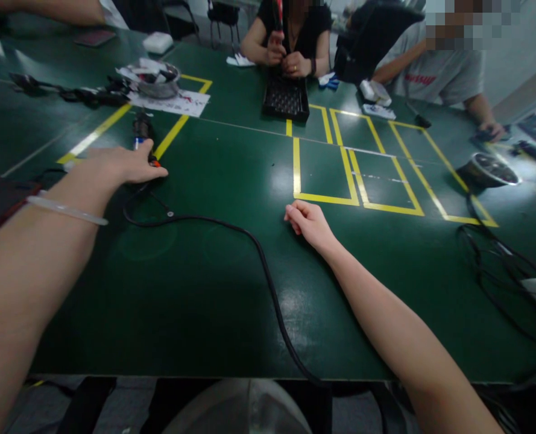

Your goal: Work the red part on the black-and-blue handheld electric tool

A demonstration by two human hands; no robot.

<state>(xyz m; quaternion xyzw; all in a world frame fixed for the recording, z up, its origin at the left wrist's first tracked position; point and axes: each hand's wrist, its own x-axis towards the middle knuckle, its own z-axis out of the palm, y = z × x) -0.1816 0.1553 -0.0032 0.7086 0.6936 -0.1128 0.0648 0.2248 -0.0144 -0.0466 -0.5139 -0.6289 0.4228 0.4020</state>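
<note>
My left hand (134, 166) reaches over a black, corded hand tool (141, 125) with a blue band, lying on the table at the left. Its index finger and thumb lie around the tool, and a small orange part shows between them; the other fingers are hidden. From under this hand a black cord (268, 271) curves across the table to the front edge. My right hand (307, 220) rests on the table near the middle, fingers loosely curled with nothing in them, just in front of a yellow-taped rectangle.
Across the green table (195, 301), a person holds a red-and-black tool over a black tray (286, 99). A round bowl (163, 81) and a paper sheet (195, 103) lie back left. Another bowl (489, 170) and tangled cables (507, 259) are at the right. Other people sit nearby.
</note>
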